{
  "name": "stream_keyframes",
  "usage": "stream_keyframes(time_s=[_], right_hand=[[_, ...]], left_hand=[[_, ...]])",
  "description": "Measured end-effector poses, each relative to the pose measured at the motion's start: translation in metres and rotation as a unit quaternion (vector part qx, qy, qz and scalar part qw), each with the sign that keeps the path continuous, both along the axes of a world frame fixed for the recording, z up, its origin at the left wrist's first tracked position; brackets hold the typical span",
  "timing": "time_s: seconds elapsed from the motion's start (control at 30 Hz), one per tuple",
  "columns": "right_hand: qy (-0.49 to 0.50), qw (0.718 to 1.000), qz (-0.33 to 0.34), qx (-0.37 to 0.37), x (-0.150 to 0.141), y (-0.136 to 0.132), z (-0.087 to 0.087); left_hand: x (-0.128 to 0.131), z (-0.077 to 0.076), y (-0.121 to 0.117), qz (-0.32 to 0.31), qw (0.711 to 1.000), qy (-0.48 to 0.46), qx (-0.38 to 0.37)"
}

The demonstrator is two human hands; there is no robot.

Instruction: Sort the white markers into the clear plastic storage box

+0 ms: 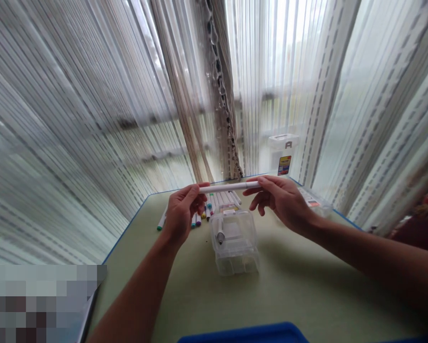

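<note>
White marker (230, 186) held level above the clear case (234, 240) on the counter (306, 286). Left hand (181, 212) and right hand (280, 200) fingers pinch its ends. Likely light, stiff, smooth; end grip suits.

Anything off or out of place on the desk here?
Nothing damaged or spilled. Left hand and right hand hold a white marker pen level by its ends. Below it, a clear plastic box on the pale green table holds one marker; loose coloured-capped markers lie in an uneven row behind it.
</note>
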State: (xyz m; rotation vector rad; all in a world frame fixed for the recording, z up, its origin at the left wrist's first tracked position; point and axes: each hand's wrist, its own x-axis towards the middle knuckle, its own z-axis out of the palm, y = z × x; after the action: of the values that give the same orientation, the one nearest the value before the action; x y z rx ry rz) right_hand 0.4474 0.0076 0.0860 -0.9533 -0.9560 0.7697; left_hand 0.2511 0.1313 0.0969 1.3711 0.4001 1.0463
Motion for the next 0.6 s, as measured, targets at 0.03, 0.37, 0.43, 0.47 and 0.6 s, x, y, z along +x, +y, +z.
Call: stream_keyframes(time_s=[0.03, 0.37, 0.43, 0.47, 0.6], right_hand=[[0.0, 1.0, 0.0, 0.0, -0.0002, 0.0001, -0.0001], [-0.005, 1.0, -0.008, 0.003, -0.0016, -0.0001, 0.0001], [-0.008, 1.0, -0.01, 0.003, -0.0012, 0.0004, -0.0003], [-0.009, 1.0, -0.011, 0.003, -0.001, 0.0008, -0.0005], [-0.017, 1.0, -0.016, 0.004, -0.0002, 0.0023, -0.0018]], left_hand=[[0.0001, 0.0, 0.0001, 0.0, 1.0, -0.002, -0.001], [-0.0002, -0.0014, 0.0014, 0.0, 1.0, 0.008, -0.001], [-0.0002, -0.0017, 0.002, -0.003, 1.0, 0.008, 0.003], [-0.0001, -0.0018, 0.0023, -0.003, 1.0, 0.009, 0.005], [0.0003, -0.0014, 0.0025, 0.0, 1.0, 0.014, 0.004]])
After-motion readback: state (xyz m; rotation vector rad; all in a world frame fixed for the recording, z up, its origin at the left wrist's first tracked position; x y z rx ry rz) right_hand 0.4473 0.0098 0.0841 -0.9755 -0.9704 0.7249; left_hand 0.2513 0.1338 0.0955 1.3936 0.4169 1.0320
